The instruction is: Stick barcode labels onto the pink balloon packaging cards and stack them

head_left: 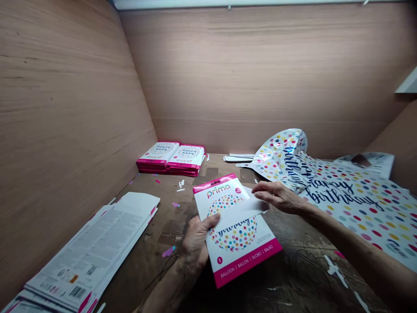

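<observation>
My left hand (196, 238) grips the left edge of a balloon packet (241, 264), its thumb lying on the front. The packet is white with pink bands, a "prima" logo and a dotted round balloon picture. Across its front lies a plain white paper strip (239, 212), hiding part of the picture. My left thumb tip rests at the strip's left end. My right hand (276, 196) has its fingers closed at the strip's right end, beside the packet's right edge. Whether the strip is loose or joined to the packet, I cannot tell.
Finished-looking packets (184, 155) stand in two stacks at the back left. Flat printed card sleeves (87, 248) pile up at the left. Dotted "happy birthday" foil balloons (355, 204) spread over the right side. White strips (239, 158) lie at the back; scraps (168, 251) dot the table. Wooden panels enclose it.
</observation>
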Tool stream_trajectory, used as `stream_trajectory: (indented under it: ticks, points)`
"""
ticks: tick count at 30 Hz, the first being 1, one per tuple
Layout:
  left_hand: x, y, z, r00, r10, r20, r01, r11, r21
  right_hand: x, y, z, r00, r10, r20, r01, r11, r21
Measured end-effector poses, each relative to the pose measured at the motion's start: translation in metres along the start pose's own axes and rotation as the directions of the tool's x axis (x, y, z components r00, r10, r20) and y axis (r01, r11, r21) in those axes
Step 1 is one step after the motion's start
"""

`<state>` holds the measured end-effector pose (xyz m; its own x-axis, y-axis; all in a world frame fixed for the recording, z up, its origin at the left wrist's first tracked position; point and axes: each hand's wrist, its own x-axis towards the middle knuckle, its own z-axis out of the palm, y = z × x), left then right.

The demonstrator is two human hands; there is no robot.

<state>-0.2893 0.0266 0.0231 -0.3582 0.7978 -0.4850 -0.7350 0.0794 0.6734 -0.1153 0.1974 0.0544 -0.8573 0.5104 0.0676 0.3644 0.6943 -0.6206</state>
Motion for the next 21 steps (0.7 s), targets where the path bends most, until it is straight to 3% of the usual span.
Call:
stream_trajectory:
  ticks: [4,7,11,16,19,21]
  points:
    - [-0.019,0.004,0.001,0.999,0.016,0.029,-0.017,0.999,0.040,-0.021,0.003,-0.014,0.962,0.044,0.271,-0.128,0.944,0.303]
    - [-0.034,0.002,-0.004,0.998,0.020,0.054,-0.025,0.995,0.094,-0.034,0.002,-0.011,0.946,0.099,0.308,-0.221,0.894,0.390]
    - [-0.050,-0.005,-0.011,0.997,0.004,0.074,-0.015,0.989,0.145,-0.049,-0.005,-0.001,0.953,0.157,0.258,-0.239,0.915,0.326]
    - [-0.060,-0.012,-0.013,0.998,0.010,0.070,-0.018,0.993,0.116,-0.066,-0.013,0.012,0.984,0.067,0.166,-0.092,0.985,0.148]
    - [-0.062,-0.013,-0.017,0.999,0.026,0.020,-0.028,0.996,0.082,-0.063,-0.014,0.009,1.000,0.011,-0.029,-0.013,0.998,-0.063]
    - [-0.063,-0.015,-0.021,1.000,0.017,-0.016,-0.016,0.997,0.072,-0.048,-0.014,-0.002,0.983,-0.017,-0.184,-0.030,0.968,-0.249]
